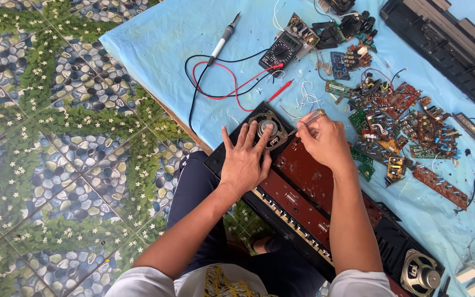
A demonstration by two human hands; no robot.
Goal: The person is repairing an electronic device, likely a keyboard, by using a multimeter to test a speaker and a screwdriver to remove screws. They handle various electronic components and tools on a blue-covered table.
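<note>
Right grip (325,140) pinches a screwdriver (310,118); left hand (246,159) (fingers spread) presses the speaker (268,129).

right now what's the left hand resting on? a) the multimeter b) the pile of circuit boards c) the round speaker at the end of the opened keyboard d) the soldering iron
c: the left hand lies flat with its fingers spread over the round speaker, while the multimeter sits apart, further up the blue sheet.
</note>
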